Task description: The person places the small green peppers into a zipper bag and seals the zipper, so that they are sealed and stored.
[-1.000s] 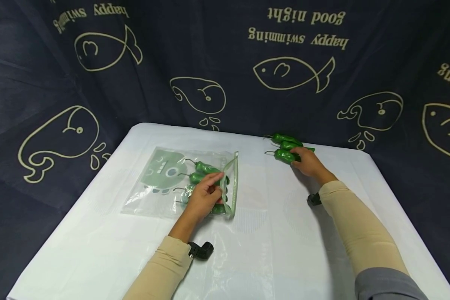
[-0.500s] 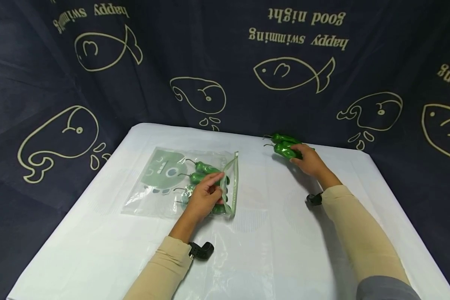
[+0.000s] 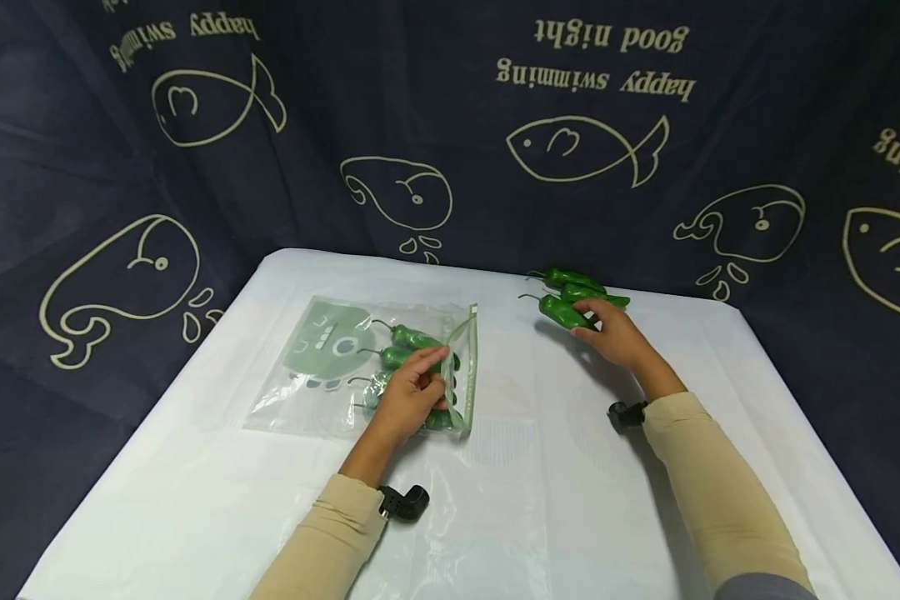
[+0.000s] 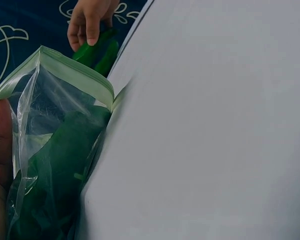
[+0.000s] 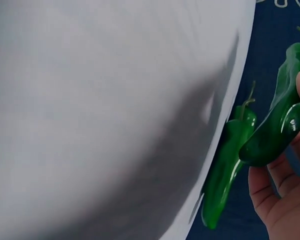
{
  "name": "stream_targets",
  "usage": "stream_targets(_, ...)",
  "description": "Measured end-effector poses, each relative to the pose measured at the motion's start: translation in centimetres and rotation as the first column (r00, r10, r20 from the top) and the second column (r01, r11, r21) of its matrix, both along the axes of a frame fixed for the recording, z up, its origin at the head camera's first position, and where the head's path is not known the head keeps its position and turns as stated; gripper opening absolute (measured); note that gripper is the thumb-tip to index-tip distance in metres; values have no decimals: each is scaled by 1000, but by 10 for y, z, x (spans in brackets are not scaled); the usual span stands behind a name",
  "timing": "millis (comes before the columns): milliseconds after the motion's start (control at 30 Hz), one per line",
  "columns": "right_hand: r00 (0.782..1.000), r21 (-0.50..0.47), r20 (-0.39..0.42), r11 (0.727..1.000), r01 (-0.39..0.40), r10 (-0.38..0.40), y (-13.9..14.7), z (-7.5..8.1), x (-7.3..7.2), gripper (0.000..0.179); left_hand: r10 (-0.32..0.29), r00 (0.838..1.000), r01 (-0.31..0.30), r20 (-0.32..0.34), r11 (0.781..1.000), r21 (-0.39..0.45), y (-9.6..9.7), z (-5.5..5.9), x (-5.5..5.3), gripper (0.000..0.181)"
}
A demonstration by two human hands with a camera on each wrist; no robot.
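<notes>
A clear zip bag with a green monster print lies on the table, its green-edged mouth facing right. Inside it are several green peppers, stems pointing left. My left hand grips the bag at its mouth; in the left wrist view the green rim stands raised and parted. With thumb and fingers, my right hand holds a green pepper by its tip end, stem pointing left. Just behind it, two more green peppers lie close together near the table's back edge.
The table has a white cover. A dark blue cloth with fish and whale drawings hangs right behind it. A black wrist camera sits on the left wrist, another black one on the right.
My right hand has taken hold of the nearest pepper and drawn it slightly toward me and left, apart from the other two. The left hand and bag have stayed put.
</notes>
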State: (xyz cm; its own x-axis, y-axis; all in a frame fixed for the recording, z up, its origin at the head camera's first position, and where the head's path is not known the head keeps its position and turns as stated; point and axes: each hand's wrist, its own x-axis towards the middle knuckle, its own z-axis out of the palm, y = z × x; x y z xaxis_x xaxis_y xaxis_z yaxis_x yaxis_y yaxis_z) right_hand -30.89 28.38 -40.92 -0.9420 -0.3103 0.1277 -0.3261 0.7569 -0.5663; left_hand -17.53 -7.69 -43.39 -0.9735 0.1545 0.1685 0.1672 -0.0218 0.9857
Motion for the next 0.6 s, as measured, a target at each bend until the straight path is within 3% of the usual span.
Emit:
stream_targets(167, 999, 8, -35, 999, -35, 36, -3, 2, 11, 48, 16, 1000, -16, -9, 1000, 4, 0, -6, -2, 52)
stream_targets(367, 995, 4, -57, 997, -82, 82, -8, 4, 27, 45, 15, 1000, -14, -19, 1000, 14, 0, -5, -1, 52)
stream_targets(600, 987, -5, -68, 989, -145, 145, -19, 13, 40, 44, 10, 1000, -10, 15, 1000, 0, 1, -2, -1, 53)
